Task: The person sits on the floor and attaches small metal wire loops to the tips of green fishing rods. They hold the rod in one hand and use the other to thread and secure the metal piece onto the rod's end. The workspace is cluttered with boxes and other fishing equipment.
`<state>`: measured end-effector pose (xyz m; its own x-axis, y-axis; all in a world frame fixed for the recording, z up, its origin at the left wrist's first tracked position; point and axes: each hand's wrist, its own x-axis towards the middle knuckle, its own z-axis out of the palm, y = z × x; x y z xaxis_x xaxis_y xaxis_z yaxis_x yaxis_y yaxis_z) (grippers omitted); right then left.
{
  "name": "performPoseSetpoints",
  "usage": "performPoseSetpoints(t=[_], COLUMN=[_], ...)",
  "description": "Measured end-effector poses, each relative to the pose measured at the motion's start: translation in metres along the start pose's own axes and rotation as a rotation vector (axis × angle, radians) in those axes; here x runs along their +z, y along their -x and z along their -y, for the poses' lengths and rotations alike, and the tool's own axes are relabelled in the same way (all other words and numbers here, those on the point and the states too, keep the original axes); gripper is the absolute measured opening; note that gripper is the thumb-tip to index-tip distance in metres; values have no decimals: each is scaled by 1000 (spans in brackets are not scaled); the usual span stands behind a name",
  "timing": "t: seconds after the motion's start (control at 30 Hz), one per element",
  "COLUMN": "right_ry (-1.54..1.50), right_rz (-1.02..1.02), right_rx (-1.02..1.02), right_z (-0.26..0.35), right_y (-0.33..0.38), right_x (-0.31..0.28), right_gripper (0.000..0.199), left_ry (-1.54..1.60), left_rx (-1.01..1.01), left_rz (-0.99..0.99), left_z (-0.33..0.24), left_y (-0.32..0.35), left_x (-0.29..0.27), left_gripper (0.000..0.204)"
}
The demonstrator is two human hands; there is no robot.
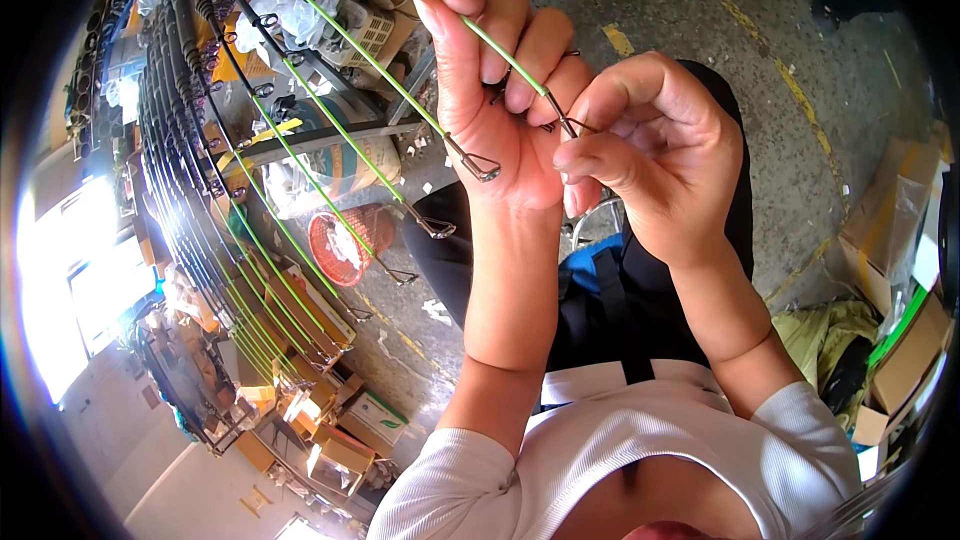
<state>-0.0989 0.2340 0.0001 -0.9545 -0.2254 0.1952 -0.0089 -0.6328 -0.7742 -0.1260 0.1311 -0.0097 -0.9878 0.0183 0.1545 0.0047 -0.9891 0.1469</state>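
A thin bright-green fishing rod tip [497,47] slants down from the upper edge across my left hand [515,130]. The fingers of that hand are curled, with the rod lying between thumb and index finger. Small dark wire pieces, perhaps more guides, peek out between the curled fingers; most of them are hidden. At the rod's end is a dark wire tip guide [563,117]. My right hand [670,155] pinches this guide between thumb and index finger, and its fingertips partly cover the ring. Both hands are close together above my lap.
Several green-tipped fishing rods [375,70] with guides stand in a row at the left. Behind them are a metal rack [310,143], a red basket [322,248] and cardboard boxes [340,448]. More boxes [912,360] are at the right. Paper scraps dot the concrete floor [760,70].
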Motion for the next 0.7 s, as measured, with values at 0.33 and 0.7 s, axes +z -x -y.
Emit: performPoseSetpoints(t=[0.33, 0.7], right_ry=[8, 12], right_rz=[31, 5], right_rx=[-27, 185], right_z=[-1, 14], right_y=[0, -7], right_x=[-2, -1], right_gripper=[19, 15], left_ry=[10, -199], left_rx=[-4, 80], left_rz=[38, 17], left_z=[1, 3], left_y=[-1, 5], left_x=[-2, -5], left_gripper=[27, 17])
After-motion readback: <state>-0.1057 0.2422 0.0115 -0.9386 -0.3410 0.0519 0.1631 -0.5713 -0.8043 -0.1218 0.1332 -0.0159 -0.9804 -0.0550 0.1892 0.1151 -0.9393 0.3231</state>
